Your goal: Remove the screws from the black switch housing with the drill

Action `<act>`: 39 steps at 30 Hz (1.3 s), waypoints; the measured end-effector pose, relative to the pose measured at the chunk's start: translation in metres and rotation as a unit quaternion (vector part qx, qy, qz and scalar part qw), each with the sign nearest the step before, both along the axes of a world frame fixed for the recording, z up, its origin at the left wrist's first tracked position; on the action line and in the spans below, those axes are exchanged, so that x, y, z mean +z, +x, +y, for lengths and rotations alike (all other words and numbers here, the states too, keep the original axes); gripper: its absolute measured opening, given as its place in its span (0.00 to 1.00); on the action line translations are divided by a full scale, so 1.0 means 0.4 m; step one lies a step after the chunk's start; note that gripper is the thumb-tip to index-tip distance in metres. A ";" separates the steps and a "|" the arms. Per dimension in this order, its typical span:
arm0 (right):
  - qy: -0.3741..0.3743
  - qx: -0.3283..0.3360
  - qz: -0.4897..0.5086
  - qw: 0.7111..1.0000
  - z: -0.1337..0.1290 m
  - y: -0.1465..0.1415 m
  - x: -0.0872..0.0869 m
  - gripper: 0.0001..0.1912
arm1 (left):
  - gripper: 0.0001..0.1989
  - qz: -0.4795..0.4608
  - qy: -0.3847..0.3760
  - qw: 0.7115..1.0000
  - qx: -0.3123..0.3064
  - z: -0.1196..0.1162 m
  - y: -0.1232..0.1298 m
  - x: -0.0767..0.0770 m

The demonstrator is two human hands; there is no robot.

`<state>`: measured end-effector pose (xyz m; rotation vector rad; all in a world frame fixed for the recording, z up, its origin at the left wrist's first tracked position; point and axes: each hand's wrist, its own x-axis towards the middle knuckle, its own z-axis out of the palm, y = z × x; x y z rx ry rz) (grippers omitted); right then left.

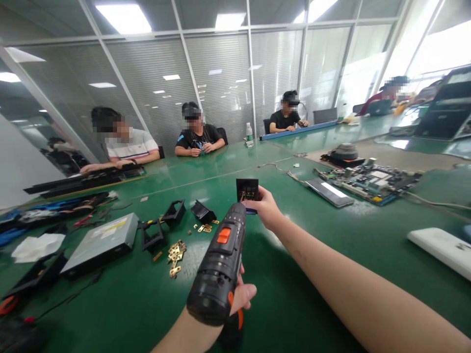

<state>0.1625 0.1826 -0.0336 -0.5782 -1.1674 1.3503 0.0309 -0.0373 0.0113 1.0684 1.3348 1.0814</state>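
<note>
My left hand (241, 294) is wrapped round the grip of a black cordless drill (217, 264) with an orange switch on top. The drill points away from me, its nose right by a small black plastic housing (247, 186) with metal contacts inside. Whether the bit touches the housing is hidden behind the chuck. My right hand (267, 208) holds that housing upright by its right side, above the green table. Left of the drill lie a pile of brass strips (176, 255), a few loose brass pieces (204, 227) and several black plastic frames (173, 212).
A silver disc drive (105, 240) and tangled cables (62, 208) lie at left. On the right are a circuit board (375, 179), a flat grey pack (329, 191) and a white case (441, 247). A bottle (249, 135) stands farther back. Several people sit across the table.
</note>
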 end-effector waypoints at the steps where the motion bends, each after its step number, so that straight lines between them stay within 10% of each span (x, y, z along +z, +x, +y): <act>1: 0.000 0.001 0.002 1.000 -0.002 0.001 0.002 0.24 | 0.14 0.000 0.002 1.000 0.001 -0.002 0.003 0.004; 39: -0.012 0.016 0.033 0.999 0.008 0.001 -0.004 0.24 | 0.15 -0.027 0.002 0.999 0.029 -0.012 0.008 0.010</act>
